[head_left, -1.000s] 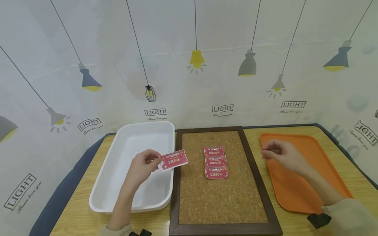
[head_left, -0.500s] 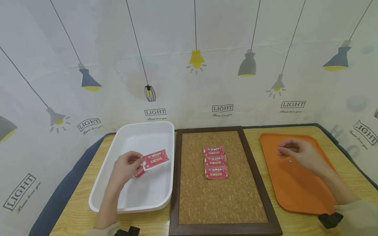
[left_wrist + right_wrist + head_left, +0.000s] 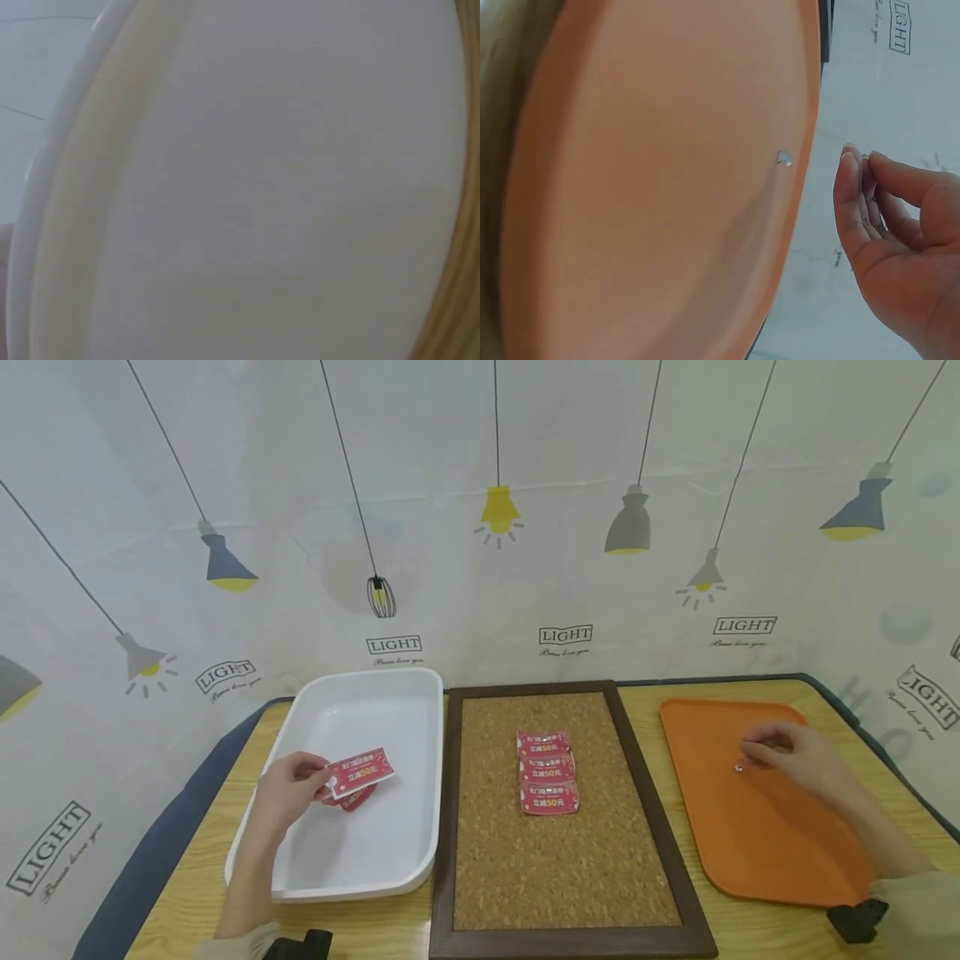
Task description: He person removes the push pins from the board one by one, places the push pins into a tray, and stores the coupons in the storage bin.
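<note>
My left hand (image 3: 288,787) pinches a red paper coupon (image 3: 360,772) by its left end, above the white tub (image 3: 431,827). Partly under it, another red coupon (image 3: 356,802) shows in the tub. Over the orange tray (image 3: 701,827) hovers my right hand (image 3: 797,760), its thumb close to the fingertips and nothing visible between them. Just below those fingertips, a small silvery thumbtack (image 3: 738,769) lies on the tray. The right wrist view shows this tack (image 3: 784,158) apart from the hand (image 3: 904,232).
Between tub and tray lies a cork board (image 3: 562,877) with a dark wooden frame (image 3: 573,942). Three red coupons (image 3: 549,770) are pinned on it in an overlapping column. A wooden table (image 3: 367,927) carries everything, with a printed cloth (image 3: 480,585) hanging behind.
The left hand has carried its coupon leftward, farther over the tub, uncovering the coupon beneath. My right hand has moved right over the tray, and the tack has come into sight.
</note>
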Available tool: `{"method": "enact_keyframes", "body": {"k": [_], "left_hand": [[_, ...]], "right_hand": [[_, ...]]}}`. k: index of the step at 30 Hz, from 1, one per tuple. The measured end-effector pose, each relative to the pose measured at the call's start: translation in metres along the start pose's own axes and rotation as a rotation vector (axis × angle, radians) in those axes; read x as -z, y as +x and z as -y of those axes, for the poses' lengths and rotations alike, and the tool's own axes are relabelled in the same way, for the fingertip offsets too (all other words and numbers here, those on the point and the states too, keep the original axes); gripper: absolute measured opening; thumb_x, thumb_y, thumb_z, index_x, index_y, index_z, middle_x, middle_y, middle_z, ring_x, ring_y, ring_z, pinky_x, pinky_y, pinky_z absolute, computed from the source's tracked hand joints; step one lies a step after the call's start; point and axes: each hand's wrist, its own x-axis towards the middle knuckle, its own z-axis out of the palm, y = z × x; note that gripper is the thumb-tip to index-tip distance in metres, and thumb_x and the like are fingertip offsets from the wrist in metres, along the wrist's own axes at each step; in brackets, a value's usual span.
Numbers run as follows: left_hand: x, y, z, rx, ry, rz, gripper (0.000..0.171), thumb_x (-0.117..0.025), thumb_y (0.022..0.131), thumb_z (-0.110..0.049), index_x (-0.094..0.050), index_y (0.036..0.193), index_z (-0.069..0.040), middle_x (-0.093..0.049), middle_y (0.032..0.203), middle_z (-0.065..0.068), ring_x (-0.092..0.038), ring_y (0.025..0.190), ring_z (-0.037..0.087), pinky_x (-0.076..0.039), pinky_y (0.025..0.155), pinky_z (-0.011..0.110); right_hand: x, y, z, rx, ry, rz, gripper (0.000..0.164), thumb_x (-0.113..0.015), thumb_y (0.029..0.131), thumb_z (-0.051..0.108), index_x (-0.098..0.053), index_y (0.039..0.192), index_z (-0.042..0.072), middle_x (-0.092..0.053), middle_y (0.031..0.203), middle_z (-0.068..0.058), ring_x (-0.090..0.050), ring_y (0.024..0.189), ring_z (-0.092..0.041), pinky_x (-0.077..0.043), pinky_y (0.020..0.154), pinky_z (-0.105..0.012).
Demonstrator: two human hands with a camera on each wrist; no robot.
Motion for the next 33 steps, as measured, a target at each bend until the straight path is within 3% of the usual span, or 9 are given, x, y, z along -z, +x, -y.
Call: {"method": "enact_keyframes", "body": {"k": [10, 21, 33], "left_hand": [[0.006, 0.006, 0.013, 0.075, -0.008, 0.028, 0.031, -0.059, 0.101, -0.013, -0.057, 0.122, 0.01, -0.063, 0.106, 0.021, -0.063, 0.082, 0.019, -0.055, 0.076, 0.032], [0.005, 0.011, 0.023, 0.142, 0.038, 0.056, 0.028, -0.059, 0.1, -0.011, -0.058, 0.119, 0.01, -0.064, 0.103, 0.021, -0.063, 0.08, 0.018, -0.054, 0.072, 0.029], [0.002, 0.008, 0.023, 0.136, 0.1, 0.067, 0.027, -0.059, 0.099, -0.01, -0.06, 0.116, 0.011, -0.065, 0.091, 0.016, -0.061, 0.075, 0.02, -0.05, 0.067, 0.03]], "right_hand": [[0.007, -0.001, -0.025, -0.092, -0.057, 0.052, 0.034, -0.062, 0.102, 0.017, -0.061, 0.114, -0.015, -0.073, 0.09, -0.015, -0.07, 0.074, -0.012, -0.056, 0.067, -0.024], [0.004, 0.002, -0.035, -0.144, -0.109, 0.122, 0.027, -0.066, 0.098, 0.01, -0.066, 0.107, -0.016, -0.072, 0.084, -0.008, -0.067, 0.068, -0.012, -0.057, 0.063, -0.028], [0.004, 0.002, -0.033, -0.166, -0.157, 0.142, 0.027, -0.068, 0.097, 0.014, -0.068, 0.104, -0.012, -0.07, 0.082, -0.004, -0.065, 0.068, -0.013, -0.056, 0.061, -0.027]]}}
